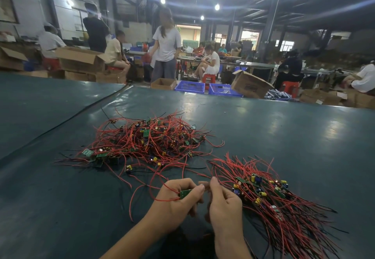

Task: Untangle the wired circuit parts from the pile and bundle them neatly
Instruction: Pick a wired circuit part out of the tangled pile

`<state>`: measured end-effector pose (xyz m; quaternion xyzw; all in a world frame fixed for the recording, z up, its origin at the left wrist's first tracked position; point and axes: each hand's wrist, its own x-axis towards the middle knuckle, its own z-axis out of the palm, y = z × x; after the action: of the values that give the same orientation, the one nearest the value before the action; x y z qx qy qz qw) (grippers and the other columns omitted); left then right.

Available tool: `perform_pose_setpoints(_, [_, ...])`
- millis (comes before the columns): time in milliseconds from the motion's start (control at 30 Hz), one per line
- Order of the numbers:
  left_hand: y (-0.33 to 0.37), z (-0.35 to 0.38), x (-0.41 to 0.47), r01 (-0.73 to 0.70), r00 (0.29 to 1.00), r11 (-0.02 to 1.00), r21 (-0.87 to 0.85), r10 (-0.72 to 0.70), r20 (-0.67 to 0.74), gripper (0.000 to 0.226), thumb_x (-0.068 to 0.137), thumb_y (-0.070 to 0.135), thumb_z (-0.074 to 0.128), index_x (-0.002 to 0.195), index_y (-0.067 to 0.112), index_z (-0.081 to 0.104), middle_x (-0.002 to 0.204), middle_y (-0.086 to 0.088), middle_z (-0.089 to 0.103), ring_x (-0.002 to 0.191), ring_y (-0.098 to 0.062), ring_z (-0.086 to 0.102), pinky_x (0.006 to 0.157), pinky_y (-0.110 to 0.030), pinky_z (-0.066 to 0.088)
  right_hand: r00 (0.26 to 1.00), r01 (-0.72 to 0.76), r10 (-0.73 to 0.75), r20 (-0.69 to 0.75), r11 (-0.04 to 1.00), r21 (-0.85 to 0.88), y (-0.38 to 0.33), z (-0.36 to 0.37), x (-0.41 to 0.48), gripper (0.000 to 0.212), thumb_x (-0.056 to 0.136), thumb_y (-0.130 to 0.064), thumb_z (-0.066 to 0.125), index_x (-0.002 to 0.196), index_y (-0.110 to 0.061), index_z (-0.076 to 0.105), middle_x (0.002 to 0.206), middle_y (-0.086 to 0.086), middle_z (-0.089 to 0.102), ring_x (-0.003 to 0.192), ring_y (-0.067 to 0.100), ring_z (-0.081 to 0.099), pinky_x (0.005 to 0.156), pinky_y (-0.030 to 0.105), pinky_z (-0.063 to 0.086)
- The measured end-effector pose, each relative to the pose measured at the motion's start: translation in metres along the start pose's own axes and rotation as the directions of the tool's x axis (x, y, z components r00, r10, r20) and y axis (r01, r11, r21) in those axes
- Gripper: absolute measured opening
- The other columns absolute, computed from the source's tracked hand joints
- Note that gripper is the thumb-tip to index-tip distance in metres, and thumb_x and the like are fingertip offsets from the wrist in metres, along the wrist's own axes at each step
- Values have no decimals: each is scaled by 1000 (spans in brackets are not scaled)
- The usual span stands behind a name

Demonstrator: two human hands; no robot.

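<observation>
A tangled pile (148, 143) of small green circuit boards with red and black wires lies in the middle of the dark green table (263, 128). To its right, a sorted bundle (269, 195) lies with its wires running roughly parallel toward the near right. My left hand (178, 202) pinches a small green board (185, 193) whose red wires loop out to the left. My right hand (223, 204) is close beside it, thumb and fingers curled, pinching a wire of the same part; the exact contact is hard to see.
The table's far edge runs across the view; beyond it stand blue crates (190, 86), cardboard boxes (250, 84) and several people, one standing (165, 45). A seam in the table cover (81, 114) runs diagonally at left.
</observation>
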<state>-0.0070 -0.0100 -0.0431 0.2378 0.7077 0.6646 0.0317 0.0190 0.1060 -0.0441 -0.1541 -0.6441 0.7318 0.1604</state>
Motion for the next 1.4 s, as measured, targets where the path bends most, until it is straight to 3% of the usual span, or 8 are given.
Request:
perform_pose_setpoints(133, [3, 1, -1, -17, 999, 999, 41, 15, 52, 30, 94, 21, 59, 66, 14, 62, 49, 3, 55, 47, -10, 51, 53, -21, 44, 991, -42, 45, -124, 999, 25, -1, -14, 12, 43, 99, -27, 53, 65, -18, 77, 43, -6, 31, 38, 7, 30, 45, 24, 30])
perform_pose_setpoints(300, [8, -2, -2, -22, 997, 1000, -1, 22, 75, 28, 87, 28, 59, 63, 14, 62, 47, 1, 54, 45, -12, 51, 53, -23, 44, 971, -24, 78, -226, 973, 229, -6, -25, 23, 38, 100, -20, 53, 68, -8, 72, 41, -12, 34, 32, 3, 20, 33, 16, 19])
perform_pose_setpoints(433, [5, 1, -1, 4, 1000, 995, -100, -5, -11, 31, 88, 29, 66, 60, 16, 63, 48, -2, 56, 45, -14, 51, 51, -23, 45, 986, -7, 35, -161, 985, 175, -3, -18, 13, 40, 96, -37, 58, 72, -9, 73, 45, -7, 30, 35, 5, 24, 38, 20, 22])
perform_pose_setpoints(600, [1, 0, -1, -16, 999, 998, -55, 14, -29, 26, 91, 17, 61, 69, 3, 64, 53, -2, 59, 49, -13, 55, 51, -22, 43, 989, 83, -83, 121, 997, 6, 4, 5, -7, 43, 96, -33, 55, 62, -17, 77, 53, 5, 64, 48, 11, 59, 48, 21, 46])
perform_pose_setpoints(800, [5, 2, -2, 12, 998, 1000, 5, -12, 62, 26, 90, 26, 63, 70, 9, 64, 53, 1, 59, 50, -10, 54, 56, -22, 44, 976, -94, 117, -181, 987, 133, -1, -12, 13, 39, 98, -26, 54, 69, -13, 78, 45, -4, 33, 36, 6, 28, 40, 22, 27])
perform_pose_setpoints(967, [5, -3, -2, 44, 997, 999, 0, -44, 59, 25, 86, 32, 67, 65, 18, 68, 53, -1, 60, 51, -13, 56, 56, -24, 47, 934, -85, 195, -299, 935, 343, -4, -28, 25, 36, 99, -24, 53, 73, -11, 75, 42, -9, 31, 33, 3, 23, 30, 17, 24])
perform_pose_setpoints(1200, [-2, -8, 8, 245, 919, 806, -538, -370, -137, 32, 57, 20, 81, 83, 3, 74, 78, -18, 72, 62, -19, 69, 51, -19, 53, 959, 97, 4, -282, 935, 341, -6, -24, 18, 45, 101, -29, 51, 67, -19, 78, 51, -8, 30, 38, 3, 21, 34, 17, 20])
perform_pose_setpoints(1400, [5, -10, 12, 230, 866, 701, -675, -464, -186, 23, 79, 28, 67, 86, 6, 68, 71, -7, 71, 54, -14, 66, 48, -20, 54, 974, 212, -158, -164, 894, 396, -7, -19, 8, 49, 97, -36, 48, 68, -10, 76, 51, -3, 36, 39, 6, 24, 37, 18, 21])
